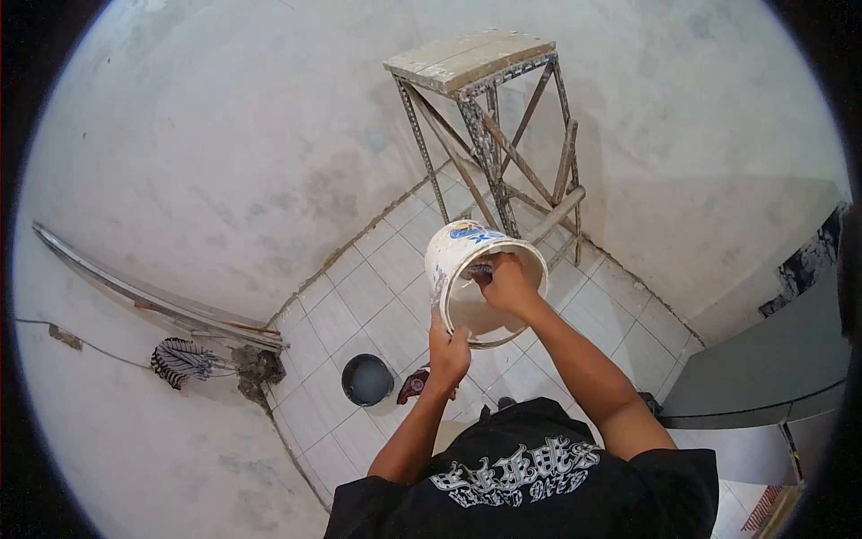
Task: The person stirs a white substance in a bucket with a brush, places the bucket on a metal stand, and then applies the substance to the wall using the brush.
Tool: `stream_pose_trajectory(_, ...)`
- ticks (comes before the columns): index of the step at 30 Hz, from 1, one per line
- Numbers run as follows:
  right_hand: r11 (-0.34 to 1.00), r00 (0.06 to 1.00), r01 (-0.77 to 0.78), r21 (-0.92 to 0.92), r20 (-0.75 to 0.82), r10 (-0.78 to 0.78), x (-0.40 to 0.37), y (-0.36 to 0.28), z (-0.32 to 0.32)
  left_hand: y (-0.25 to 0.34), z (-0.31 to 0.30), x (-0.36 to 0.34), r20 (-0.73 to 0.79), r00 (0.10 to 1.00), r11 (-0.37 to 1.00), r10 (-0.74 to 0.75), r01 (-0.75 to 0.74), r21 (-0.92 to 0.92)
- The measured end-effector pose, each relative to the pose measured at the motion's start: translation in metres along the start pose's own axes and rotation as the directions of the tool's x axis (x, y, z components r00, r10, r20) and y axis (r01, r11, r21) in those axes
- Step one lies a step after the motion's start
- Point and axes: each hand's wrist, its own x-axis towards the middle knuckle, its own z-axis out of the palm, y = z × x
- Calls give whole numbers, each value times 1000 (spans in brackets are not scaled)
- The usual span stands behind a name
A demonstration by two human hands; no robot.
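Note:
A white plastic bucket (pixel 437 269) with blue lettering is tilted, its mouth turned toward me. My left hand (pixel 449 350) grips the near left side of its rim, thumb on the edge. Inside the mouth is my right hand (pixel 505 283), its fingers curled around a small, partly hidden thing that looks pale and dark. I cannot make out what it is. Whitish residue coats the bucket's inner wall. Below the bucket, a small dark bucket (pixel 367 380) stands on the tiled floor (pixel 364 287), beside a dark red cloth-like item (pixel 414 384).
A paint-spattered stand (pixel 476 61) with braced legs occupies the far corner. Long metal strips (pixel 153 283) lean along the left wall, near a striped cloth (pixel 184 361). On the right is a large grey panel (pixel 763 350).

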Motion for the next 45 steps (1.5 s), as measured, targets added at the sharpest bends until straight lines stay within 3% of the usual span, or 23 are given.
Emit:
stream_pose_trajectory(3, 990, 997, -72, -118, -14, 71, 4, 11, 0, 2, 7, 2, -22, 1000, 1000, 7, -7, 3)
stream_pose_trajectory(5, 982, 985, -102, -161, 119, 122, 2, -9, -19, -3, 10, 3, -60, 998, 998, -14, 17, 54)
stream_pose_trajectory(9, 978, 994, -100, -184, 21, 106, -6, -42, -40, -15, 13, 2, -98, 993, 997, 59, -53, 63)
stream_pose_trajectory(11, 933, 987, -159, -323, -70, 144, -11, -41, -39, -13, 13, 4, -98, 994, 993, 40, -28, 116)
stream_pose_trajectory(15, 897, 964, -229, -378, 39, 262, -16, -35, -34, -13, 19, 7, -123, 992, 998, 35, -28, 63)
stream_pose_trajectory(18, 932, 957, -277, -234, 24, 290, -23, -18, -13, -32, 17, 8, -108, 994, 999, 5, -1, 35)
stream_pose_trajectory(21, 954, 958, -282, -97, -73, 276, -25, -1, 1, -30, 18, 8, -49, 997, 989, 67, -60, 138)
stream_pose_trajectory(23, 751, 817, -560, 349, 79, 572, -22, -6, -1, -22, 19, 7, -100, 995, 997, -7, 14, 71)
stream_pose_trajectory(27, 677, 835, -506, 535, 108, 539, -15, 1, -3, -13, 18, 11, -109, 994, 999, -18, 22, 37)
stream_pose_trajectory(29, 844, 921, -359, 399, 5, 389, -15, -23, -21, -7, 20, 12, -140, 987, 997, -79, 77, -24)
stream_pose_trajectory(30, 844, 920, -361, 398, 6, 391, -14, -19, -19, -6, 20, 12, -141, 987, 997, -82, 79, -25)
stream_pose_trajectory(32, 964, 979, -104, 243, -146, 143, -11, -7, -14, -5, 20, 12, -126, 990, 998, -57, 54, -31)
stream_pose_trajectory(33, 965, 979, -104, 242, -146, 142, -10, -7, -15, -6, 20, 12, -125, 990, 998, -57, 53, -32)
stream_pose_trajectory(35, 894, 922, -382, 234, 35, 385, -7, -9, -17, -12, 20, 12, -112, 989, 990, -95, 82, -117)
stream_pose_trajectory(36, 895, 923, -379, 234, 34, 382, -6, -6, -15, -19, 18, 14, -114, 989, 990, -92, 78, -118)
stream_pose_trajectory(38, 961, 958, -275, 23, -77, 276, -8, 4, -4, -34, 14, 16, -69, 993, 995, -92, 89, -40)
stream_pose_trajectory(41, 961, 958, -268, -71, -127, 258, -10, 13, 11, -30, 16, 16, -74, 987, 989, -139, 136, -51)
stream_pose_trajectory(45, 972, 979, -202, -116, -43, 199, -7, -13, 10, -36, 14, 16, -47, 992, 990, -119, 122, 73)
